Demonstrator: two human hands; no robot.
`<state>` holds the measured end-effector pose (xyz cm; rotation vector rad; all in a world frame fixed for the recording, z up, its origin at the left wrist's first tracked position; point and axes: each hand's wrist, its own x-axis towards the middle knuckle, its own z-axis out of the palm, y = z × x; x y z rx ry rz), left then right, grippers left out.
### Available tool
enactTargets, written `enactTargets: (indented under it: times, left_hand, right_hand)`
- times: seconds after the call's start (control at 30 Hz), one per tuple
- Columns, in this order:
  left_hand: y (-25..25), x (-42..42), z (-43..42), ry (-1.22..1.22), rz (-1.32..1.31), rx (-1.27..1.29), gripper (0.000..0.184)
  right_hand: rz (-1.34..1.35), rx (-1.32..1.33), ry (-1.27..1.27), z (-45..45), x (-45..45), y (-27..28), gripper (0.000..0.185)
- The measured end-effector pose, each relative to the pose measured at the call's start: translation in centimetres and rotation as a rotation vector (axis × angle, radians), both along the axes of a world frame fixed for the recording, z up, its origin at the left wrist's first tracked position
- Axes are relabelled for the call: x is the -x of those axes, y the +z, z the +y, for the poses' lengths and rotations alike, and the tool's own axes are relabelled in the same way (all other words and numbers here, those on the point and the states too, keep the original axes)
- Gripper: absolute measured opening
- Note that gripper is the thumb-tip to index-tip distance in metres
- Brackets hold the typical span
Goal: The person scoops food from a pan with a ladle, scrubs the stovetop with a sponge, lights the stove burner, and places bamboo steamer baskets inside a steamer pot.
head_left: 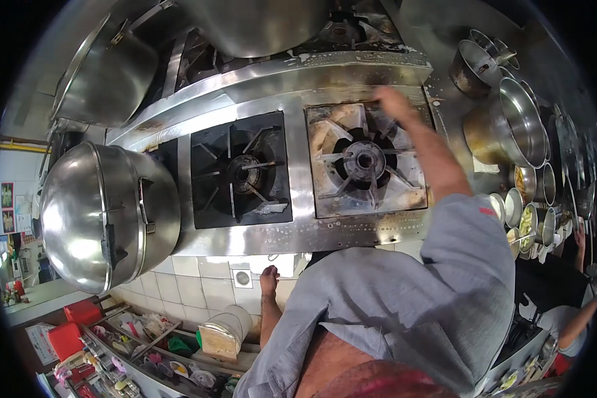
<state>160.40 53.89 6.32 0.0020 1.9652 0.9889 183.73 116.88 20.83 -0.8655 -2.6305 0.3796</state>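
My right hand [393, 103] is over the back edge of the right burner [365, 160], near the raised steel ledge. Motion blurs it, so its fingers and anything in them cannot be made out. That burner's square plate is pale and stained brown, with a star-shaped grate. Beside it on the left is a darker burner [244, 171] with a black plate. My left hand [270, 273] hangs low in front of the stove's front edge, above the tiled floor, its fingers curled; what they hold, if anything, is too small to tell.
Large steel pots [79, 215] stand at the left and a big one [259, 23] at the back. More pots [504, 126] and food bowls [527, 225] line the right. A white bucket [229, 325] is below. Another person's arm [579, 325] shows at lower right.
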Motion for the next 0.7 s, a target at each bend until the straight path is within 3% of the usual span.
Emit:
enactTargets:
  times: [0.03, 0.07, 0.13, 0.17, 0.2, 0.27, 0.3, 0.33, 0.4, 0.43, 0.53, 0.6, 0.63, 0.67, 0.7]
  left_hand:
    - [0.0, -0.1, -0.3, 0.035, 0.029, -0.011, 0.026]
    - [0.0, -0.4, -0.4, 0.045, 0.026, -0.018, 0.026]
    - [0.1, -0.9, -1.6, 0.023, -0.058, 0.047, 0.024]
    - [-0.7, -0.8, -2.2, -0.099, -0.099, 0.130, 0.019]
    - [-3.0, -0.6, -3.7, -0.102, -0.105, 0.126, 0.019]
    - [-6.8, 1.0, -7.1, -1.244, 0.539, -0.068, 0.013]
    - [-7.1, 1.0, -7.5, -1.212, 0.727, -0.137, 0.009]
    - [-5.5, 0.5, -6.4, -1.209, 0.732, -0.132, 0.009]
    - [-0.3, -1.0, -2.4, 0.037, -0.140, 0.088, 0.011]
    - [-0.3, -1.3, -2.3, 0.106, -0.107, 0.059, 0.017]
    - [0.2, -1.4, -2.4, 0.085, -0.081, 0.100, 0.022]
    - [-0.2, -1.4, -3.2, 0.056, -0.095, 0.094, 0.025]
    - [-1.0, -1.5, -4.3, -0.056, -0.019, 0.054, 0.025]
    - [-0.5, -1.7, -4.3, -0.168, 0.056, 0.015, 0.024]
    - [0.0, -1.8, -4.2, -0.110, 0.002, 0.103, 0.023]
  right_hand:
    - [-0.035, 0.293, -0.034, 0.5, -2.7, 2.0, 0.030]
    - [-0.038, 0.285, -0.024, 0.6, -2.0, 1.6, 0.030]
    - [0.097, 0.026, 0.025, -0.4, -0.3, -0.8, 0.020]
    - [0.019, -0.049, 0.034, -1.1, 2.6, -1.9, 0.017]
    - [-0.130, 0.137, 0.002, -3.6, 5.5, 1.2, 0.032]
    - [0.015, 0.172, 0.101, -3.6, 4.3, 2.5, 0.034]
    - [-0.017, 0.155, 0.024, -2.1, 2.2, 1.6, 0.035]
    - [-0.052, 0.133, -0.051, -0.1, -0.5, 0.5, 0.036]
    - [-0.056, 0.103, -0.184, 1.1, -4.2, -0.2, 0.030]
    - [-0.062, 0.099, -0.178, 0.5, -3.9, 0.2, 0.030]
    - [0.494, 0.269, -0.878, -3.3, -1.2, 2.9, 0.039]
    - [1.227, 0.290, -1.135, -1.5, -0.6, -0.4, 0.038]
    - [1.758, 0.584, -1.048, -3.7, 1.7, 4.4, 0.035]
    - [1.765, 0.640, -1.108, -2.5, 2.8, 3.4, 0.033]
    - [1.768, 0.697, -1.167, -0.6, 4.7, 1.9, 0.032]
